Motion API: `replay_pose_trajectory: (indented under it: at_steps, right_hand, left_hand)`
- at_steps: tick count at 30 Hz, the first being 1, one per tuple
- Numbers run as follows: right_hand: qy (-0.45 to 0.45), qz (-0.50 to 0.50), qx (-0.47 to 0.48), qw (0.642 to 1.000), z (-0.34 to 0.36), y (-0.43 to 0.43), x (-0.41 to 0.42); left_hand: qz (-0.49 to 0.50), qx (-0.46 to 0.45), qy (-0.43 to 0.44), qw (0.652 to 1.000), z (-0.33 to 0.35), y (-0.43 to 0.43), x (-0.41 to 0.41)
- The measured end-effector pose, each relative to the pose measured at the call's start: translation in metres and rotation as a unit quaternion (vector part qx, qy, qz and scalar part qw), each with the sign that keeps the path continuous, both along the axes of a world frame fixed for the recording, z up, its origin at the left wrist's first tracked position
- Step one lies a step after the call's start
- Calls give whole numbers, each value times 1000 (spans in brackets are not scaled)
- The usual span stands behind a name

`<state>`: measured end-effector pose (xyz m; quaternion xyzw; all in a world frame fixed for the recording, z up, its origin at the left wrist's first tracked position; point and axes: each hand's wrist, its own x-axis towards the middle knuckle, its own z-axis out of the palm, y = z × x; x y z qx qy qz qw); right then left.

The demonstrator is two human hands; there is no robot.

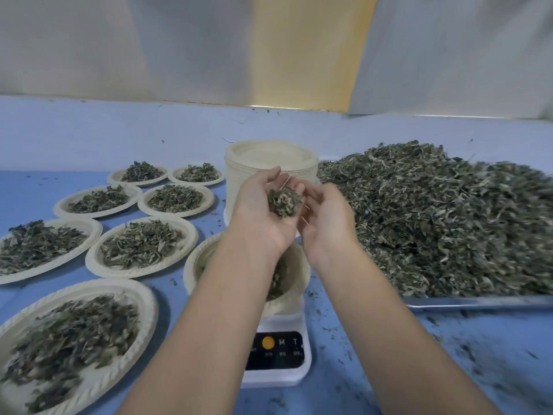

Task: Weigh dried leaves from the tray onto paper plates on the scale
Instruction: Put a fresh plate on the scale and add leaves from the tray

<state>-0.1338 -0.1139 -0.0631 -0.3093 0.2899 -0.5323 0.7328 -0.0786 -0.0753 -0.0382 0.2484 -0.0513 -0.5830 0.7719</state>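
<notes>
My left hand is cupped palm up above the scale, holding a small heap of dried leaves. Beside it on the right, my right hand has its fingertips at that heap, apparently picking at it; it is blurred. Below my forearms a paper plate with some leaves rests on the white scale, mostly hidden by my arms. The metal tray at the right carries a big pile of dried leaves.
A tall stack of empty paper plates stands behind my hands. Several filled plates lie at the left, such as the nearest one and one further back. Leaf crumbs scatter the blue table. A wall rises behind.
</notes>
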Motion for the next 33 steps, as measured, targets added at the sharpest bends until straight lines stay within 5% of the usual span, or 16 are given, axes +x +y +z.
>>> replay_pose_trajectory:
  at_steps: [3,7,14,24,33]
  right_hand:
    - [-93,10,80,992,8,-8,-13]
    - [-116,-62,131,983,13,-27,-34]
    - [94,-231,34,968,1,-62,-61]
    - [10,-186,19,982,-8,-66,-59]
    - [-6,-173,-14,985,-4,-46,-38]
  left_hand:
    - [-13,-5,23,1000,2,-18,-20]
    - [-27,43,-91,995,2,-45,-44]
    - [-137,32,-265,954,-7,-79,-77]
    - [-186,34,-249,950,-13,-75,-78]
    - [-65,25,-259,963,-15,-53,-47]
